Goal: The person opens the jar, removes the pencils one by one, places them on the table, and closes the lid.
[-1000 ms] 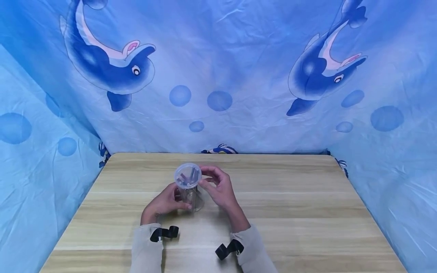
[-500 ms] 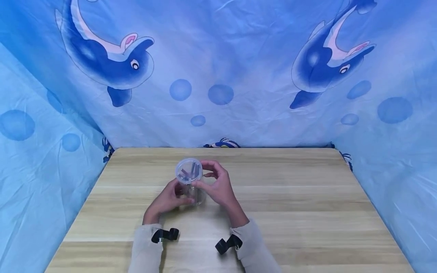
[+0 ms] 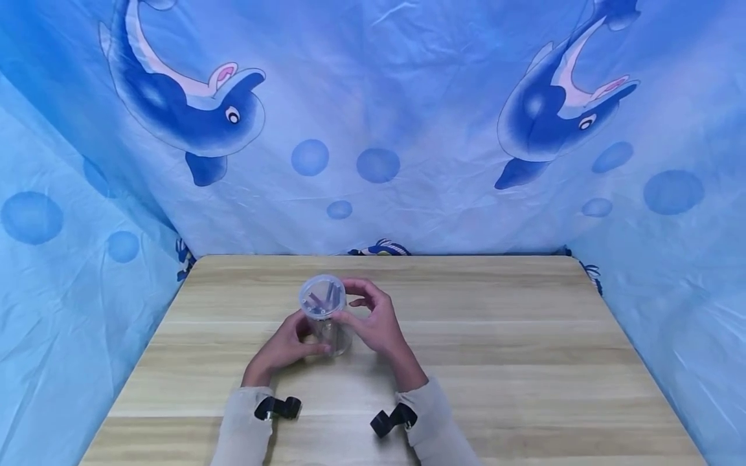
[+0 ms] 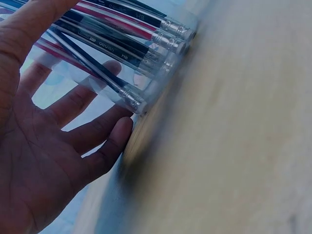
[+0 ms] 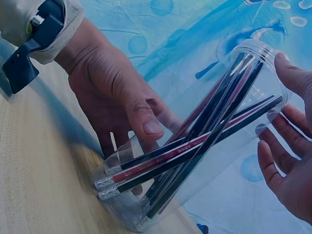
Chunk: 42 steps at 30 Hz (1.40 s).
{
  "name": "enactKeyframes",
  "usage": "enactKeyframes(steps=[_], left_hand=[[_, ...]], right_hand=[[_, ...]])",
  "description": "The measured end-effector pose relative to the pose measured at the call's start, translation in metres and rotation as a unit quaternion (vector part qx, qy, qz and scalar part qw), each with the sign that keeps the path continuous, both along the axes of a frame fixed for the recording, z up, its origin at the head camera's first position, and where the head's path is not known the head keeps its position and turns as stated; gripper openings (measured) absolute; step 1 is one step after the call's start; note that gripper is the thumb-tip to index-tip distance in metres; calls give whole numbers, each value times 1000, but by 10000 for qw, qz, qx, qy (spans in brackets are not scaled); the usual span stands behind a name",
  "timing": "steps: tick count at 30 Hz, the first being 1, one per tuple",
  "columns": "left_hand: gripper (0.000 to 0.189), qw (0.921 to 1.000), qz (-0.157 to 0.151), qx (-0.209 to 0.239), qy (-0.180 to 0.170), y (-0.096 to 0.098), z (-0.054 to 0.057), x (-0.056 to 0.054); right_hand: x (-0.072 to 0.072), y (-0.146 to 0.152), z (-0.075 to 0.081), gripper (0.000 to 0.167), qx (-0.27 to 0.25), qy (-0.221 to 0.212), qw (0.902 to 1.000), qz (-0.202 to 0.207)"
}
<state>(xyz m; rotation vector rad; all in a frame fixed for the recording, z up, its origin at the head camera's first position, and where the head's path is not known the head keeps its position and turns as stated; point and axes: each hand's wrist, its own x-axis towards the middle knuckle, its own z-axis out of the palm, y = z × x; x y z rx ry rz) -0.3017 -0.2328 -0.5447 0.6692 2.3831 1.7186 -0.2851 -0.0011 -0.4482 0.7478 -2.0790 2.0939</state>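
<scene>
A clear plastic jar (image 3: 337, 336) with a round translucent lid (image 3: 320, 288) stands upright at the table's middle left, its base right at the wood. Inside, several black and red pencils (image 5: 168, 158) lean at angles, their eraser ends at the bottom. My left hand (image 3: 285, 343) grips the jar low from the left, thumb in front and fingers around the far side. From the right, my right hand (image 3: 375, 318) holds the lid's rim, with the thumb at its front and the index finger behind. The right wrist view shows the fingers of the right hand (image 5: 292, 141) beside the jar's top.
The light wooden table (image 3: 495, 356) stretches out on both sides of the jar. A blue cloth (image 3: 437, 213) printed with dolphins and bubbles hangs behind it and along both sides. Black camera straps (image 3: 277, 408) sit on the sleeves.
The right thumb has slid a little leftward to the front of the lid's rim. The left hand keeps its hold low on the jar. The head view has shifted slightly.
</scene>
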Motion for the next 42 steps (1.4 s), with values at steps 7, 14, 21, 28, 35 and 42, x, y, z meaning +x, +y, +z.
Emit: enactKeyframes(steps=[7, 14, 21, 28, 35, 42], left_hand=[[78, 9999, -1, 15, -128, 1, -5, 0], [75, 9999, 13, 72, -114, 0, -2, 2], [76, 9999, 70, 74, -111, -2, 1, 3], [77, 9998, 90, -35, -174, -4, 1, 4], [75, 9998, 137, 14, -166, -6, -2, 4], [79, 9995, 105, -40, -311, -3, 3, 4]], right_hand=[[-3, 5, -6, 38, -141, 297, 9993, 191], [-4, 3, -9, 18, -377, 386, 9984, 156], [-13, -2, -22, 12, -420, 500, 9977, 179], [-16, -5, -34, 44, -105, 171, 9995, 241], [-12, -10, -31, 62, 414, 427, 9982, 119], [-11, -10, -29, 67, 715, 629, 9954, -121]])
